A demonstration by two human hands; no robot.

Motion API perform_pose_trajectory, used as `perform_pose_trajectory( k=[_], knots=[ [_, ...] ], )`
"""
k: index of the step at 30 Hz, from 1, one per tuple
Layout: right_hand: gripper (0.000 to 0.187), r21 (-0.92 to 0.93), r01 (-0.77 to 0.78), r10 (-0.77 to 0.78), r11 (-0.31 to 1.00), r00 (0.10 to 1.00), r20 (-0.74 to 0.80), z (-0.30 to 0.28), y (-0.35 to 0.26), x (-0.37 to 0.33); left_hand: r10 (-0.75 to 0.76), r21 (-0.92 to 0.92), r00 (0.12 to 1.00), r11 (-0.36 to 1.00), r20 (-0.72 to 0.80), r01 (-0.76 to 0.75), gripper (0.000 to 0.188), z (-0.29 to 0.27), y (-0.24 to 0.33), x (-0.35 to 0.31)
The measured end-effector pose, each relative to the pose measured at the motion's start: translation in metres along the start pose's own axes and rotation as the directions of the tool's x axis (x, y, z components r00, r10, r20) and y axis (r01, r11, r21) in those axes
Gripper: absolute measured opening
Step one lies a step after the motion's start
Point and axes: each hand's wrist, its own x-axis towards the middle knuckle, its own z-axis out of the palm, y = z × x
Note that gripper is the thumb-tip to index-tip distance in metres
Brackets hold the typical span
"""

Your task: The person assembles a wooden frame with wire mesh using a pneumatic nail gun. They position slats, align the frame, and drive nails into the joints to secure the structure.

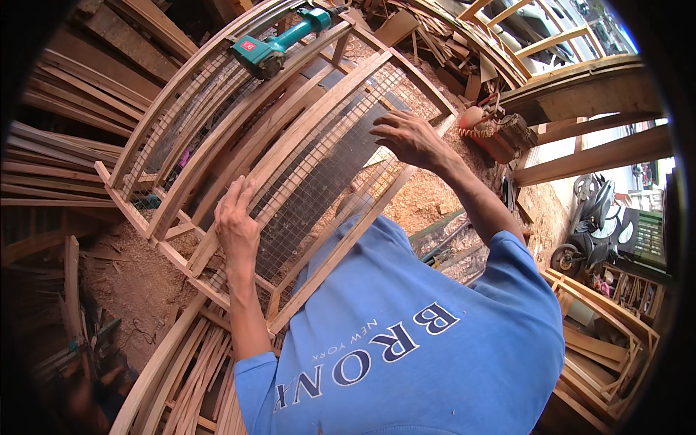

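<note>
Stacked wooden strips (80,94) fill the far left. The left hand (238,217) lies over a slat toward the left end of a wooden frame (330,110), its fingers together and nearly straight – whether they grip the slat I cannot tell. On the frame's far side lies a teal power tool (272,49). The frame spans the middle, wire mesh (312,210) stretched between its slats. Toward its right end is the right hand (413,139), fingers loosely bent and apart, holding nothing visible – contact is unclear. Further right sit a red machine (496,145) and a motorbike (591,225).
</note>
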Motion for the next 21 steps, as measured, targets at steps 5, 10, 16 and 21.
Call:
perform_pose_trajectory(
  k=[5, 10, 16, 21],
  knots=[
    [0.07, -0.033, 0.255, -0.255, 0.966, 0.967, 0.012, -0.011, 0.043, 0.064, 0.01, 0.051, 0.997, 0.999, -0.079, -0.006, 0.052, 0.006, 0.008, 0.002],
    [0.092, 0.054, 0.364, -0.366, 0.93, 0.9, 0.237, -0.016, 0.076, 0.112, -0.043, 0.051, 0.994, 0.998, -0.096, 0.048, 0.075, 0.008, 0.019, -0.001],
    [0.115, 0.196, 0.549, -0.583, 0.812, 0.774, 0.248, -0.003, 0.091, 0.119, -0.132, 0.179, 0.973, 0.97, -0.191, 0.167, 0.04, 0.02, 0.054, 0.007],
    [0.118, 0.211, 0.509, -0.551, 0.835, 0.779, 0.3, -0.016, 0.133, 0.12, -0.256, 0.283, 0.921, 0.897, -0.293, 0.339, 0.034, 0.049, 0.101, 0.018]
  ],
)
